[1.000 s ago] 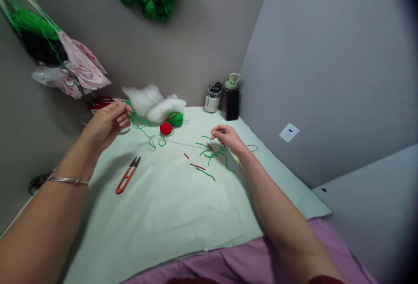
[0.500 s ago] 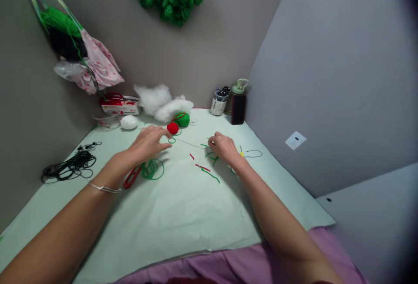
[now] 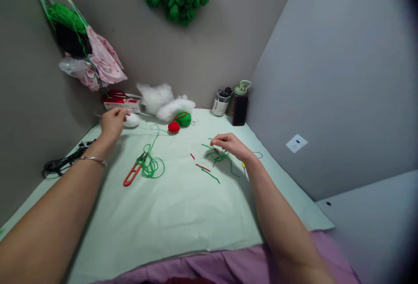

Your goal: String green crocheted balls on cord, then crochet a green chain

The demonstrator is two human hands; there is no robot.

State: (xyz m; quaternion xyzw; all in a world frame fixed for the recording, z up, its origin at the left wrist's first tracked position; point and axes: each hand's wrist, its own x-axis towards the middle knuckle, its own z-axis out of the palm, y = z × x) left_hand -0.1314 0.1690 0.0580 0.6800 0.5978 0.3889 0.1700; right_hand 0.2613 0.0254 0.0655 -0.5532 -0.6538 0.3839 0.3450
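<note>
Supervisor: What has changed over the last second?

Inspector: The left hand (image 3: 113, 124) had green yarn raised; it is now at the back left, fingertips drawn together beside the white ball (image 3: 132, 121). The coil of green yarn (image 3: 154, 169) lies loose on the table cover (image 3: 170, 218), its strands crossing the blades of the orange snips (image 3: 132, 176).

Supervisor: Bearing on the work?

Inspector: In my judgement, the yarn has been set aside and the snips stand out of use, with strands over their blades.

Supervisor: And the right hand (image 3: 231, 143)?

Inspector: Little moved. It is well apart from the left, thumb and fingers close together above a tangle of yarn scraps (image 3: 218, 158). At this range I cannot tell whether either hand pinches a thread.

Supervisor: Materials?

Inspector: The white ball is rounded and pale, part hidden by the left hand. The white stuffing (image 3: 158, 98) behind is fluffy, in loose lobes. The red ball (image 3: 173, 128) is compact; it sits just in front of the larger green ball (image 3: 184, 119), over which a red strand loops. The scraps are thin, short and curled. The snips have a slim, looped orange handle and narrow dark blades. The cover is a smooth, pale green sheet, faintly creased.
</note>
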